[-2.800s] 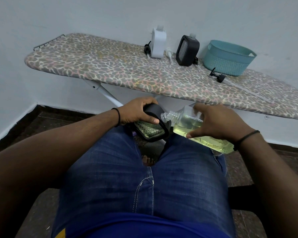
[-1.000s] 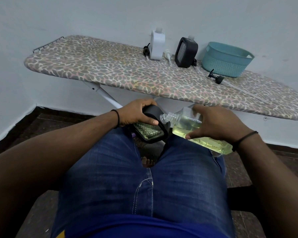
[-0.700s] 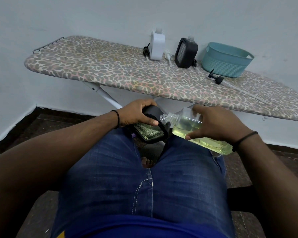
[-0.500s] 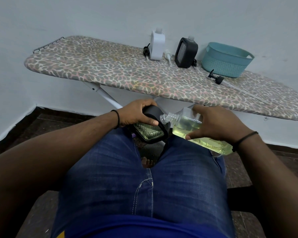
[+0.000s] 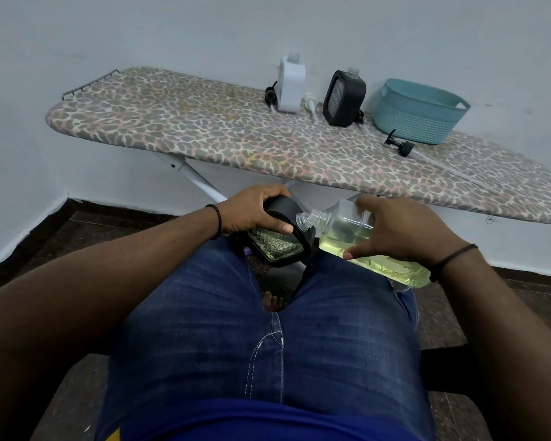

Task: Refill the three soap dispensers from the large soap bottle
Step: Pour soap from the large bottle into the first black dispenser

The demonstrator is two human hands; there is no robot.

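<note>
My left hand (image 5: 255,210) grips a black soap dispenser (image 5: 275,246) with a clear diamond-patterned front, held tilted over my knees. In my right hand (image 5: 401,230) is the large clear soap bottle (image 5: 341,232) of yellow-green soap, lying nearly level with its open neck at the dispenser's top. Some yellow-green liquid shows low inside the dispenser. On the ironing board (image 5: 204,132) stand a white dispenser (image 5: 291,85) and a second black dispenser (image 5: 344,98), both without pumps.
A teal basket (image 5: 419,111) sits at the board's back right. Black pump heads lie on the board, one (image 5: 400,144) in front of the basket and one (image 5: 270,95) left of the white dispenser. My jeans-clad legs fill the foreground; dark tile floor below.
Almost nothing differs: both hands keep the same hold, and the bottle stays tipped against the dispenser's top. The view has shifted only slightly.
</note>
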